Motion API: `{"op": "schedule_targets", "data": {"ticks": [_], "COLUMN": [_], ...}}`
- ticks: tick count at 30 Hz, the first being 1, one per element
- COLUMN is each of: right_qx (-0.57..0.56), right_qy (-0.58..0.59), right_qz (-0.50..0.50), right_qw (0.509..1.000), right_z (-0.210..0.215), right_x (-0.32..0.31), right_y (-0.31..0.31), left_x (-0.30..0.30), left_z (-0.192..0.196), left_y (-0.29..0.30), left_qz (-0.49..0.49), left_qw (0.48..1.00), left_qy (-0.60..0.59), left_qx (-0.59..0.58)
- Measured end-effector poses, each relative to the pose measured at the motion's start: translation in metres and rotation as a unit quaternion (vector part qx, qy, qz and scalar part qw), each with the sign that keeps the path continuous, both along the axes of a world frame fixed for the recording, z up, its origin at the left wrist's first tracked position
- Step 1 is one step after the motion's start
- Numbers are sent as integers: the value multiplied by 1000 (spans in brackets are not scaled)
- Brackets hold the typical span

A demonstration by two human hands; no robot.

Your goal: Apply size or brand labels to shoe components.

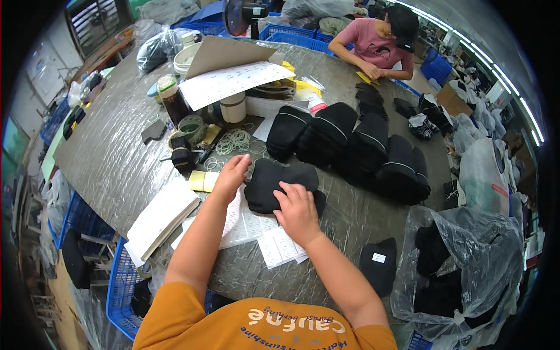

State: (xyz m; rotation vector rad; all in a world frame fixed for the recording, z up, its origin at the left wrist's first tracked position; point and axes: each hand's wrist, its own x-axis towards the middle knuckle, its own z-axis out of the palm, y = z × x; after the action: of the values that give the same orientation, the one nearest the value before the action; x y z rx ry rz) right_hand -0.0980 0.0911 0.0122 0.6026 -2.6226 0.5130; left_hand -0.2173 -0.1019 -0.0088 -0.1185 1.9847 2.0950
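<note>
A stack of folded black fabric pieces (280, 182) lies on the table in front of me. My right hand (298, 214) rests on its near right part, with the fingers spread over the cloth. At the stack's upper left, my left hand (233, 177) has its fingers drawn together; whatever is between the fingertips is too small to make out. Pale rubber bands (234, 141) lie in a loose heap just beyond that hand. Printed paper sheets (248, 224) lie partly under the stack. Beside my left wrist is a yellow paper piece (202, 181).
Banded black bundles (356, 143) form a row at the right. A labelled black piece (379, 265) lies near a clear plastic bag (461, 262). Jars (172, 96), a tape roll (191, 125) and a thick paper pad (162, 219) stand left. A co-worker (382, 44) handles yellow pieces across the table.
</note>
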Motion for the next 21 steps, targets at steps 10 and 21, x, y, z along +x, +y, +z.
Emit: {"op": "schedule_targets", "data": {"ticks": [10,21], "right_qx": [-80,-175], "right_qy": [-31,8], "right_qz": [-97,-124], "right_qw": [992,977], "right_z": [11,30], "right_x": [-21,28], "right_y": [2,7], "left_x": [39,71], "left_z": [25,54], "left_y": [8,-2], "left_qz": [-52,-162], "left_qw": [976,982], "left_qy": [97,97], "left_qx": [-190,-13]}}
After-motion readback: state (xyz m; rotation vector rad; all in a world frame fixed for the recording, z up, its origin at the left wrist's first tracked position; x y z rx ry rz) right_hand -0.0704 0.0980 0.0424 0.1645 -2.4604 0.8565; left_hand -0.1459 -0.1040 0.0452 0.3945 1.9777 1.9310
